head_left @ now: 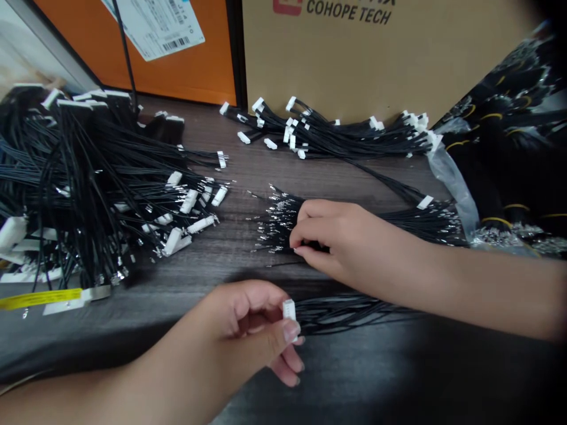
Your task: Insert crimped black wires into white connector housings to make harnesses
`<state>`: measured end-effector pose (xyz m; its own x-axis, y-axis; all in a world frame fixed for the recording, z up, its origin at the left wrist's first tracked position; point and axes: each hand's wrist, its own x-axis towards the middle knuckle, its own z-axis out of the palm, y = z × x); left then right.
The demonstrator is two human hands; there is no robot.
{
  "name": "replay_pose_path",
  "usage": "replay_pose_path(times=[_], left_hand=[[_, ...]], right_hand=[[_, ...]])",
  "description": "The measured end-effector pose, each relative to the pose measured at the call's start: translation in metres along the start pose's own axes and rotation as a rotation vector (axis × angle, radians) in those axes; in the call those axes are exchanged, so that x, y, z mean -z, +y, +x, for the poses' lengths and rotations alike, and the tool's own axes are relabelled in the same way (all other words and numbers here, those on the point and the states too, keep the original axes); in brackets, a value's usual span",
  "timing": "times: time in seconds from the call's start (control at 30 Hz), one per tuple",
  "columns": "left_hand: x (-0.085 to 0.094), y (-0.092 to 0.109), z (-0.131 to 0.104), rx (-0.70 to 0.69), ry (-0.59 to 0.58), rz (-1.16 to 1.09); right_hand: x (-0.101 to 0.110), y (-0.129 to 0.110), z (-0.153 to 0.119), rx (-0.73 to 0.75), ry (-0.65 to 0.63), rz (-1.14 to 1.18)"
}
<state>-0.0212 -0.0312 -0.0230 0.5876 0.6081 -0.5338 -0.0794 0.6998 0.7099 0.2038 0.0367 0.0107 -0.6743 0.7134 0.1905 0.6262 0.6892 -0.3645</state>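
My left hand pinches a small white connector between thumb and fingers, low in the middle. Black wires run from the connector to the right, passing under my right forearm. Above it, my right hand is closed over a bundle of loose black wires, near their metal-tipped left ends. The thumb and index finger are pressed together; whatever lies between them is too small to make out. One white connector rests on the right part of this bundle.
A large pile of black cables with white connectors fills the left, near a yellow strip. More cables lie before a cardboard box and an orange box. Banded wire bundles and clear plastic are at right.
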Motion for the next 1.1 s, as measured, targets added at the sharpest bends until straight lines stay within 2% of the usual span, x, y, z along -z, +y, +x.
replay_pose_path(times=[0.3,0.5,0.63,0.83,0.97,1.1], left_hand=[[-0.012,0.028,0.003,0.144,0.078,0.144],[-0.012,0.022,0.003,0.144,0.099,0.136],[-0.012,0.022,0.002,0.172,0.072,0.136],[-0.01,0.014,0.003,0.099,0.072,0.086],[-0.01,0.023,0.002,0.165,0.059,0.121],[-0.009,0.029,0.001,0.126,0.031,0.149]], right_hand=[[0.001,0.0,-0.002,-0.001,-0.022,-0.038],[0.0,-0.004,0.0,-0.015,-0.044,-0.048],[-0.001,-0.002,0.004,-0.068,-0.075,-0.08],[0.001,-0.003,0.009,-0.134,-0.155,-0.14],[-0.008,-0.009,0.005,-0.126,-0.192,-0.215],[-0.016,-0.014,0.002,-0.071,-0.183,-0.304]])
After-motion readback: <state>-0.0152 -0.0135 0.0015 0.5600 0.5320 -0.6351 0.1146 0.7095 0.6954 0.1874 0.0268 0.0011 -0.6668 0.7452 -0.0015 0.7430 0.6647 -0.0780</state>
